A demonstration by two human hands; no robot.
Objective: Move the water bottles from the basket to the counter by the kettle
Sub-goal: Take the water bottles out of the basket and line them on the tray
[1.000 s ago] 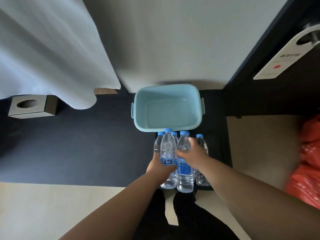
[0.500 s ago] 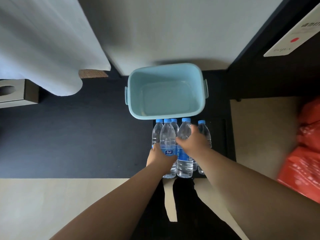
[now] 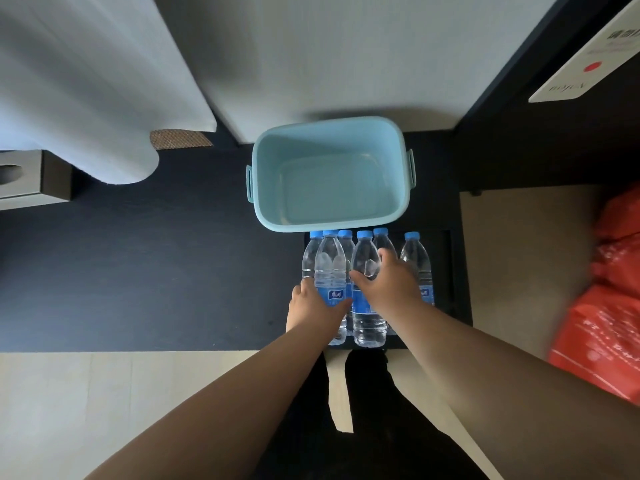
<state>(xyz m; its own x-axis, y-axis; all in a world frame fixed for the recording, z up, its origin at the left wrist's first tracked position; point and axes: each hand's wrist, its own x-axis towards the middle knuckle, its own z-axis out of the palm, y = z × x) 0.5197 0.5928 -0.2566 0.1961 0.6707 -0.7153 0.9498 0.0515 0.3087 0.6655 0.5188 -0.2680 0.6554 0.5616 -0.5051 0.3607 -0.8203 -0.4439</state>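
seen from above: a pale blue basket (image 3: 268, 206) sits on a dark counter (image 3: 156, 271). just in front of it, six upright water bottles (image 3: 415, 259) with blue caps stand clustered. the left hand (image 3: 313, 308) grips one front bottle (image 3: 329, 268) at its label; the right hand (image 3: 389, 287) grips the neighbouring bottle (image 3: 363, 251) higher up.

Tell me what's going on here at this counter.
A person stands at a dark counter, with the left grip round one front bottle and the right grip round the neighbouring bottle. Both belong to a cluster of six upright bottles on a black tray, just in front of a light blue basket, which holds nothing. No kettle is in view.
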